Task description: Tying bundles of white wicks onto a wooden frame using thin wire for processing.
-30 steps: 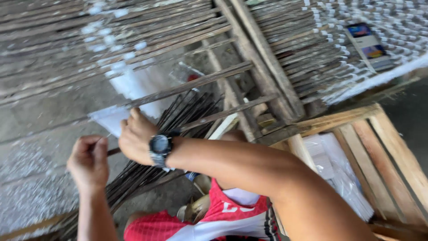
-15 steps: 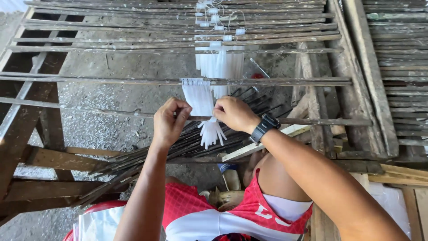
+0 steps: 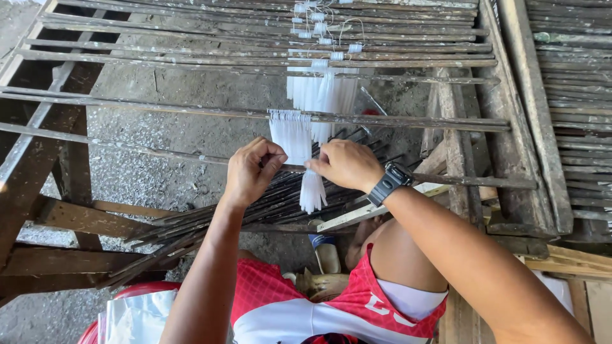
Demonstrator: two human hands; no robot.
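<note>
Fingers of the left hand (image 3: 252, 171) were curled almost into a fist, thumb pressed to forefinger in a pinch on the thin weathered grey rod (image 3: 159, 155) that ran crosswise in front of the person. The right hand (image 3: 347, 165), a black wristwatch (image 3: 390, 183) on its wrist, was bent over the same rod just beside it, fingertips closed on the hanging bunch of thin white strands (image 3: 299, 150); exactly how many strands it gripped could not be told.

That bunch hung between the two hands, its top looped over a second grey rod (image 3: 395, 120) one step farther away, its loose ends dangling below the knuckles. By the look of it the work was at the fastening or spacing stage — settling the strands on their rod — and the next move seemed to call for a small, careful slide along the rod rather than a pull, since the strands looked light and easily bunched.

Below the hands a sheaf of dark thin sticks (image 3: 210, 226) lay slanting over the person's lap and red-and-white shorts (image 3: 280, 306). Room was tight: rods lay close above and below the hands, with open gaps only sideways. Farther off more white strand bunches (image 3: 322, 92) hung from higher rods, and heavy wooden frame beams (image 3: 510, 108) closed the right edge — the rough grey floor (image 3: 159, 102) showed through to the left.
</note>
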